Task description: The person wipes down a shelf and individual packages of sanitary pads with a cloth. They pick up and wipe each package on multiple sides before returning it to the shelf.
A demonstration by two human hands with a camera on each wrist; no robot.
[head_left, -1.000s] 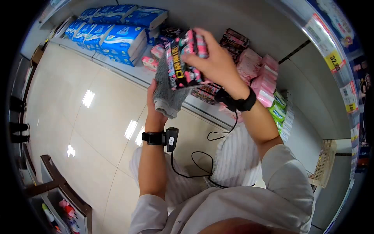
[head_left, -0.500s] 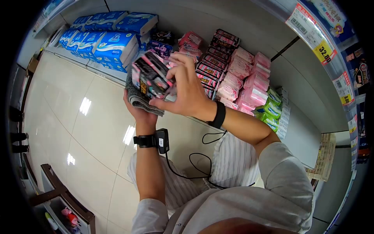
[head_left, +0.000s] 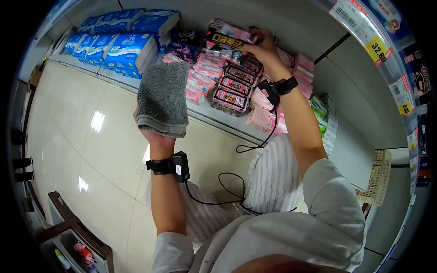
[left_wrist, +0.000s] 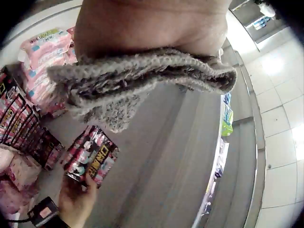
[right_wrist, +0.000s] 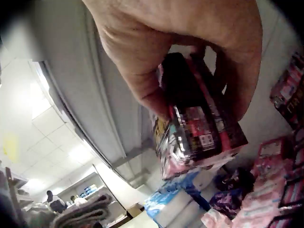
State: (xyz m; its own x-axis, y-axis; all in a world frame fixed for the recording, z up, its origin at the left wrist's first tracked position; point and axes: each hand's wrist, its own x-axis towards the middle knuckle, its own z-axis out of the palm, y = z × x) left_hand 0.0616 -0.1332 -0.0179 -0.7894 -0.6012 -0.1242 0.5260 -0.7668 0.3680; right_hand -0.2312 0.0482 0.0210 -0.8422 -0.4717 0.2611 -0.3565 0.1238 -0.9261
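My right hand (head_left: 264,48) grips a black and pink soft pack (head_left: 227,40) with yellow lettering, near the back of the low shelf. Thumb and fingers close over opposite sides of the pack (right_wrist: 199,133) in the right wrist view. Above matching packs (head_left: 234,86) stacked on the shelf, the held one overlaps their rear rows in the head view. My left hand (head_left: 157,139) holds a folded grey towel (head_left: 164,95) in front of the shelf's edge. Most of the left hand's fingers are hidden behind the towel.
Blue and white packs (head_left: 129,52) stand in rows at the shelf's left. Pink packs (head_left: 202,79) flank the black ones, and green packs (head_left: 318,111) lie farther right. A price rail (head_left: 375,48) juts out at upper right. A looped cable (head_left: 236,184) hangs near my knees.
My right hand has taken the pack from over the towel to the shelf, away and to the right. The towel, earlier partly covered, now shows whole in my left hand, farther left than at first.
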